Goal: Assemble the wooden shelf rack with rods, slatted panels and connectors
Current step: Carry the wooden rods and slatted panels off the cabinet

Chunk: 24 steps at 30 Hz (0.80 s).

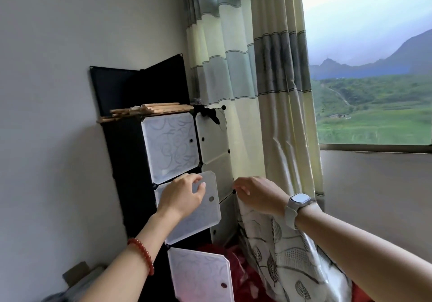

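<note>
Wooden rods and slatted panels (149, 111) lie stacked on top of a black cube cabinet (126, 161) against the wall. My left hand (181, 195) is in front of the cabinet's middle white door (201, 217), which stands ajar, with fingers curled near its upper edge. My right hand (253, 193) pinches the top of a leaf-patterned cloth (280, 250) beside the cabinet's right corner. I see no connectors.
Striped curtains (233, 56) hang right of the cabinet, beside a window (374, 67) with green hills. A lower white door (201, 276) hangs open. Red fabric (236, 269) lies on the floor. Black panels (140, 84) stand behind the wooden parts.
</note>
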{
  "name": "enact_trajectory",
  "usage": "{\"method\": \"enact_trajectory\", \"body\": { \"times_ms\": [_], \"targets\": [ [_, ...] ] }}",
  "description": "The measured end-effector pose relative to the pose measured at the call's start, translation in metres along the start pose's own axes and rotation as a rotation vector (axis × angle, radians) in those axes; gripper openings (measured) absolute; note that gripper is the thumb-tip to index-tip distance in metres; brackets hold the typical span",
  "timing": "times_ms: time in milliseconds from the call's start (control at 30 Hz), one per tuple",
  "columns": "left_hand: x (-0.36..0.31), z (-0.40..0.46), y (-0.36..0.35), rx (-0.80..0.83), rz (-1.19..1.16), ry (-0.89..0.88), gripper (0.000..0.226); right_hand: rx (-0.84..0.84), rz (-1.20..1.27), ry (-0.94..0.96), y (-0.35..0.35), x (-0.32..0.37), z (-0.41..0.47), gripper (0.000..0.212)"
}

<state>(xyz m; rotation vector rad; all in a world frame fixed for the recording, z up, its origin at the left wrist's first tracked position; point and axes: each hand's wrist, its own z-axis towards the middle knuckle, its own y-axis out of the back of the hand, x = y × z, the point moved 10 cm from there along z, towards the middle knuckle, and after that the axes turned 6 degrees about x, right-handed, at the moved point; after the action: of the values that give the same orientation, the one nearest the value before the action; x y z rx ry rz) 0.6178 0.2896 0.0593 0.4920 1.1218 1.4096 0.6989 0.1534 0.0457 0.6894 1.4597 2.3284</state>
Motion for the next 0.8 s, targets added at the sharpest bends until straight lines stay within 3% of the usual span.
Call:
{"method": "enact_trajectory", "body": {
  "times_ms": [167,333,567,700,800],
  "targets": [
    [0.017,0.083,-0.064,0.073,0.046,0.028,0.033,0.074,0.000,0.014,-0.034,-0.066,0.085,0.030],
    [0.049,0.165,-0.089,0.009,0.139,0.087,0.031,0.064,0.097,0.110,-0.057,-0.116,0.182,0.034],
    [0.087,0.279,-0.054,-0.066,0.292,0.196,0.034,0.036,0.131,0.213,-0.046,-0.157,0.332,0.031],
    [0.110,0.324,-0.021,-0.129,0.391,0.229,0.036,-0.042,0.170,0.292,-0.034,-0.146,0.412,0.032],
    [0.130,0.352,0.002,-0.158,0.594,0.284,0.041,-0.049,0.174,0.381,-0.039,-0.124,0.468,0.035]
  ]
}}
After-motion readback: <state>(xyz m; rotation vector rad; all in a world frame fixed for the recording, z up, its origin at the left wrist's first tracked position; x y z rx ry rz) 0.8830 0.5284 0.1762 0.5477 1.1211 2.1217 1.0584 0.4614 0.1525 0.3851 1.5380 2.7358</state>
